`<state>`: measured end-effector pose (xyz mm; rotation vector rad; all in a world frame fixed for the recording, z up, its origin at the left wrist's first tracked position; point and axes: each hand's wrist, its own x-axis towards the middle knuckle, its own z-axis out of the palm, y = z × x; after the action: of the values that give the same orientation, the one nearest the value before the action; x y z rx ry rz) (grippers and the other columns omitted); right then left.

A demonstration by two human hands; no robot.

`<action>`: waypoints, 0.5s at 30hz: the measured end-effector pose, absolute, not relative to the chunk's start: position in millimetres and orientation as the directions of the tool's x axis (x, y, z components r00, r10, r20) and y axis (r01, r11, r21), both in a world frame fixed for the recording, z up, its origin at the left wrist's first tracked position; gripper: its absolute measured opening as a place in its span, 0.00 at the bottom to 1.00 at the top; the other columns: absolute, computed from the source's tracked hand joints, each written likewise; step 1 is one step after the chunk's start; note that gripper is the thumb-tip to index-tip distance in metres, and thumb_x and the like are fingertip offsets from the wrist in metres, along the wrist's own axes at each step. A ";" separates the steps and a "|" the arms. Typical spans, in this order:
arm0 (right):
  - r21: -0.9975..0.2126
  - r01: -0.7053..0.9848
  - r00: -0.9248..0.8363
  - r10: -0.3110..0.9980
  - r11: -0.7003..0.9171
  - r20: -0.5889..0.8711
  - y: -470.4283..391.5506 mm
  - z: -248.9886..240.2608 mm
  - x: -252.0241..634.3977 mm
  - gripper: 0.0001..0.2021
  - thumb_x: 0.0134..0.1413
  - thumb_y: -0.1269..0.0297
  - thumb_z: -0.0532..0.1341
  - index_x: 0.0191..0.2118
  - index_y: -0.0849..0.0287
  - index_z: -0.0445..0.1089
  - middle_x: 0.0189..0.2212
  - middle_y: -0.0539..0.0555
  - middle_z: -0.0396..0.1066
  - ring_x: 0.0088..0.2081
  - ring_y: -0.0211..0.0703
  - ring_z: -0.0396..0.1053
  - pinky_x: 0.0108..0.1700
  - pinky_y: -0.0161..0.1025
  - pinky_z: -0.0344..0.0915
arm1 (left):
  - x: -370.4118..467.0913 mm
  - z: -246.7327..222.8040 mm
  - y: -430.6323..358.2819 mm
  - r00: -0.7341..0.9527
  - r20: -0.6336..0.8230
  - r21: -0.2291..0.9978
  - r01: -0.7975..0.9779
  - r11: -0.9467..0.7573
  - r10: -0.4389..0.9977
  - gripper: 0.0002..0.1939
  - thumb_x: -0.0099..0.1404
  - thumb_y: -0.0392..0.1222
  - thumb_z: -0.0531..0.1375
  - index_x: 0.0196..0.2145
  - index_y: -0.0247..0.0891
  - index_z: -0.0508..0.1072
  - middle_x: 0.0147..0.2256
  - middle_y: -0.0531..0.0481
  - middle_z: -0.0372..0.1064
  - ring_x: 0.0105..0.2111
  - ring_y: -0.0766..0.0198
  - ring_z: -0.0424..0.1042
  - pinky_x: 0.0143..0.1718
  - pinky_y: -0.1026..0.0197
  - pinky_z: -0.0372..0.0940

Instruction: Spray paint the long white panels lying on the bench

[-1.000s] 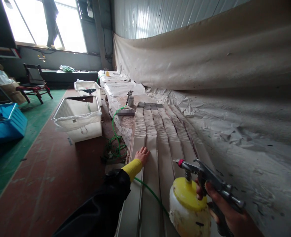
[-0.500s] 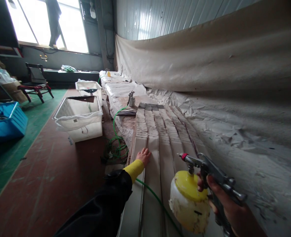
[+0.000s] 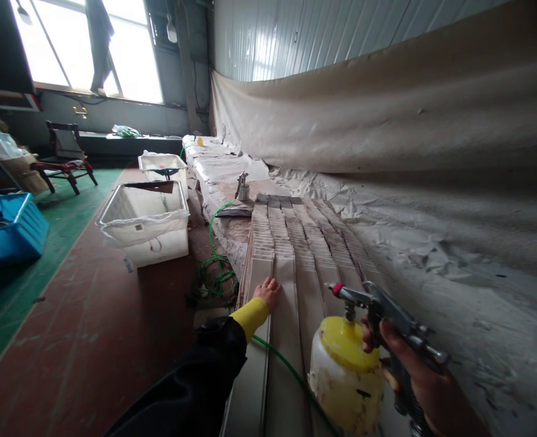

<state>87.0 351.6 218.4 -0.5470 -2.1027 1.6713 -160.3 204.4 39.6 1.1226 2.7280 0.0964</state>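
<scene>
My right hand [image 3: 427,370] is wrapped round the handle of a metal spray gun [image 3: 382,309], with its nozzle pointing left. Under the gun hangs a cup with a yellow lid [image 3: 341,343] and a stained whitish body. Overlapping rows of long, flat, pale sheets [image 3: 284,340] lie on the bench below. My left hand [image 3: 267,292], in a yellow cuff and dark sleeve, rests on the two left rows with its fingers spread, holding nothing. A green hose [image 3: 280,353] runs across the sheets beneath the spray cup.
A second spray gun [image 3: 242,187] stands farther along the bench. White bins [image 3: 157,246] lined with plastic stand on the floor left of it, near a coiled green hose [image 3: 216,273]. A blue crate [image 3: 27,227] and a chair [image 3: 65,155] are farther left. A beige cloth [image 3: 364,115] hangs along the wall.
The view has tilted slightly, so the scene sits a little lower. My left hand has shifted slightly rightward on the sheets. The spray gun stays in my right hand, almost unmoved.
</scene>
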 end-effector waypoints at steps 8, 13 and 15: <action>-0.971 0.011 -0.816 0.563 0.241 0.131 342.2 222.6 74.0 0.19 0.46 0.47 0.60 0.33 0.59 0.69 0.30 0.54 0.69 0.27 0.40 0.66 0.15 0.28 0.58 | -160.1 42.7 201.9 -0.684 -0.165 0.178 0.688 0.703 0.711 0.33 0.57 0.46 0.55 0.59 0.42 0.50 0.62 0.44 0.39 0.61 0.51 0.38 0.52 0.45 0.53; -0.962 0.027 -0.823 0.552 0.272 0.132 332.0 223.0 72.7 0.17 0.46 0.49 0.60 0.32 0.60 0.69 0.27 0.53 0.68 0.24 0.38 0.64 0.16 0.29 0.58 | -166.0 49.6 195.0 -0.653 -0.177 0.277 0.685 0.674 0.737 0.35 0.54 0.48 0.57 0.58 0.44 0.52 0.62 0.44 0.38 0.61 0.49 0.37 0.53 0.40 0.51; -0.963 0.017 -0.804 0.577 0.269 0.147 328.2 225.5 72.5 0.18 0.46 0.48 0.60 0.32 0.60 0.68 0.27 0.53 0.68 0.22 0.37 0.63 0.15 0.29 0.57 | -168.0 55.7 190.1 -0.628 -0.172 0.341 0.685 0.644 0.759 0.35 0.54 0.48 0.57 0.58 0.44 0.51 0.63 0.45 0.34 0.61 0.48 0.37 0.53 0.40 0.50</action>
<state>72.5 328.2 225.5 -0.5341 -2.0695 1.5617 -168.0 190.1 55.7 1.1587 2.5664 0.3506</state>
